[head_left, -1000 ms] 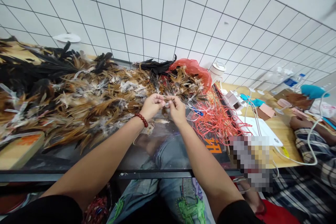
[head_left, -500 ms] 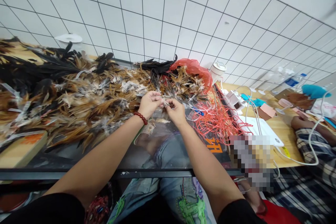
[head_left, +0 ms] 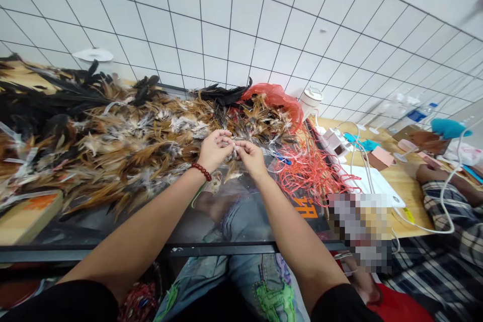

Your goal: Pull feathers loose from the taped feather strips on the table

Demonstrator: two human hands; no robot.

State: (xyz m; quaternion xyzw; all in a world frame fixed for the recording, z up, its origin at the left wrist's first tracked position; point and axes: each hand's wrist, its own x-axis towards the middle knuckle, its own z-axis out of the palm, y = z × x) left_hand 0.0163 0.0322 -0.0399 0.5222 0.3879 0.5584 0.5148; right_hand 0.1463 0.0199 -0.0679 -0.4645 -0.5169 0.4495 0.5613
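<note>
Left hand (head_left: 217, 151): pinches, by thumb and fingertips, a small, whitish-brown, soft feather tuft (head_left: 234, 152);
Right hand (head_left: 251, 160): pinches the same tuft from opposite side;
Tuft place: between the 2 hands, partly hidden;
Fingertip step: seems fine handling;
Next move: calls, I judge, for 1 steady hand;
Brown, loose feather heap (head_left: 143, 141): left of and beyond the hands.

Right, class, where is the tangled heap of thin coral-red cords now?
In the head view, the tangled coral-red cords lie to the right of the bare right hand, left of the flat white rectangular object.
</note>
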